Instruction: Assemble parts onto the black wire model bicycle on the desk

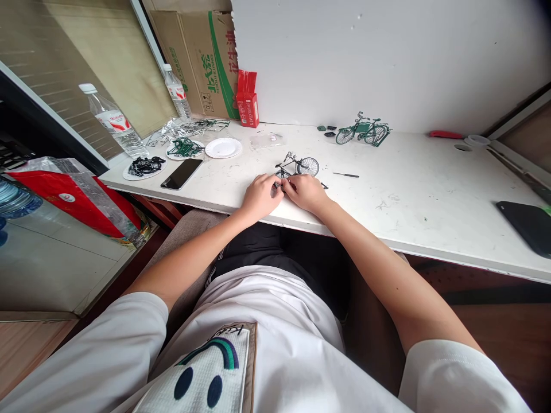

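A small black model bicycle (308, 166) is on the white table, just beyond my hands, its spoked wheel to the right. My left hand (262, 197) has thumb and index finger curled together at a small dark part by the bicycle's near side. Against it, my right hand (305, 192) is pinched at the same spot; its fingertips partly hide what they hold. A thin dark screwdriver (346, 175) lies to the right of the bicycle. Farther back stands a green model bicycle (364, 131), with several small dark pieces (330, 134) beside it.
At the left are plates of black parts (145, 166) and green parts (185, 147), a white plate (223, 148), a phone (182, 174) and two bottles (117, 123). A red box (248, 100) stands behind. A black device (525, 224) lies far right.
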Demonstrator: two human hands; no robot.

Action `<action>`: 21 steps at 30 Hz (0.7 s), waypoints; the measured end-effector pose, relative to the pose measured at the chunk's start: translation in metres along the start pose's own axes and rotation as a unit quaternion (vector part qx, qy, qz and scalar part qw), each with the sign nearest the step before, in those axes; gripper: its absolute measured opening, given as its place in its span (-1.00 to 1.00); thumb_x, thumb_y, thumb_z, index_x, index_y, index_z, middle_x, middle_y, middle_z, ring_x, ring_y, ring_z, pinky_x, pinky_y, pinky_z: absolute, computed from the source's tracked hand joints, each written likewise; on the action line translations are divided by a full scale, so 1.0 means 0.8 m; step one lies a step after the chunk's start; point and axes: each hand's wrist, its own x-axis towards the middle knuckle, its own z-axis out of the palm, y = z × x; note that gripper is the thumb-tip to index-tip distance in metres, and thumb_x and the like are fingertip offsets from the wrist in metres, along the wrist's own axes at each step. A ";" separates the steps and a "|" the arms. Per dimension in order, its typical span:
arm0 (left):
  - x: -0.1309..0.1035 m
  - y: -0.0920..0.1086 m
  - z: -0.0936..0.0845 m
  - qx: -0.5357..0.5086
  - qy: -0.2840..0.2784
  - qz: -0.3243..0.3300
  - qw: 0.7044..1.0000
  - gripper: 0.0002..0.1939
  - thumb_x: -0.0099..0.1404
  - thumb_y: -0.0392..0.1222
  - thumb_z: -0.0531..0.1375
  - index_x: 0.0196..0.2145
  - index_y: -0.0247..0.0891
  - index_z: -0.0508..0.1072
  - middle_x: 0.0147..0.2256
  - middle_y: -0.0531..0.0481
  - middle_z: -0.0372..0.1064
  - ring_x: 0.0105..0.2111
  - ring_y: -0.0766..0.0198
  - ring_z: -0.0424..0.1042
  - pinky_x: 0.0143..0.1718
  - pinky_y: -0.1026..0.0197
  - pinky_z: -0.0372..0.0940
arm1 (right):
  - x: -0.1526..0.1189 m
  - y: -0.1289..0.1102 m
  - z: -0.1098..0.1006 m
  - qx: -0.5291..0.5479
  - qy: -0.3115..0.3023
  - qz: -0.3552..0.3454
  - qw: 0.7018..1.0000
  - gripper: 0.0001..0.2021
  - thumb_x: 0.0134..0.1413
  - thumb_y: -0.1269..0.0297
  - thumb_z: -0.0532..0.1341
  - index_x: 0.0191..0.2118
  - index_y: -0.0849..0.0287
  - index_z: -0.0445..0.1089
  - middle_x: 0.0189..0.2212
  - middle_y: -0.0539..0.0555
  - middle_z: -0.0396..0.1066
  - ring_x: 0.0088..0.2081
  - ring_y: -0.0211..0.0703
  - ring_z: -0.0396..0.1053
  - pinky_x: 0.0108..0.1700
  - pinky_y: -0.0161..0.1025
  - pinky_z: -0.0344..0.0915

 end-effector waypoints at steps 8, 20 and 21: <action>0.000 -0.001 0.000 -0.009 0.004 0.007 1.000 -0.86 0.39 -0.31 0.21 -0.15 -0.19 0.56 -0.17 -0.09 0.58 -0.09 0.04 0.51 0.05 0.02 0.41 | 0.000 0.000 0.000 -0.001 0.000 0.004 1.000 -0.53 0.53 0.14 -0.01 -0.22 0.22 0.60 -0.23 0.26 0.64 -0.26 -0.01 0.49 -0.29 -0.19 0.04; 0.002 -0.005 0.005 -0.043 0.022 -0.002 0.999 -0.86 0.35 -0.35 0.25 -0.17 -0.20 0.56 -0.16 -0.08 0.58 -0.14 0.09 0.53 0.03 0.04 0.41 | 0.001 -0.001 0.003 0.015 0.055 0.040 0.998 -0.65 0.47 0.04 0.08 -0.11 0.16 0.51 -0.28 0.19 0.62 -0.30 0.04 0.47 -0.30 -0.19 0.06; 0.002 -0.006 0.006 -0.045 0.026 -0.006 0.999 -0.87 0.34 -0.35 0.25 -0.17 -0.21 0.56 -0.17 -0.08 0.58 -0.17 0.10 0.53 0.01 0.05 0.42 | 0.001 -0.001 0.003 0.021 0.056 0.038 0.997 -0.66 0.47 0.04 0.08 -0.07 0.16 0.49 -0.29 0.18 0.61 -0.31 0.03 0.46 -0.30 -0.19 0.06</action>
